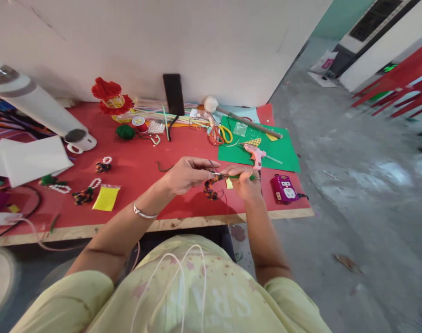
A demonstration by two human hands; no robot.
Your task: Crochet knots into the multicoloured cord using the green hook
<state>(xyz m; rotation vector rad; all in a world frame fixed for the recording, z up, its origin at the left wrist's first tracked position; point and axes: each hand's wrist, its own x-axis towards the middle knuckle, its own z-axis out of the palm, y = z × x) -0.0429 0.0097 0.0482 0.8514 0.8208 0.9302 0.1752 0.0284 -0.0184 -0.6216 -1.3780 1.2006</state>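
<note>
My right hand point(247, 185) is closed around a crochet hook with a green handle point(236, 176), its metal shaft pointing left. My left hand point(186, 175) pinches a dark, orange-flecked crocheted strip point(210, 190) by its top, at the hook's tip. The strip hangs curled just above the red table covering point(186, 152). A thin strand drops from the work past the table's front edge. Beneath the right fingers lies a small yellow piece point(229, 183). The exact loop on the hook is too small to make out.
A pink glue gun point(255, 155) lies on a green sheet point(282, 157), with a purple power socket point(283, 188) in front. Left are a yellow packet point(107, 198), a crocheted piece with beads point(83, 196) and a mug point(84, 141). A phone point(174, 94) leans on the wall.
</note>
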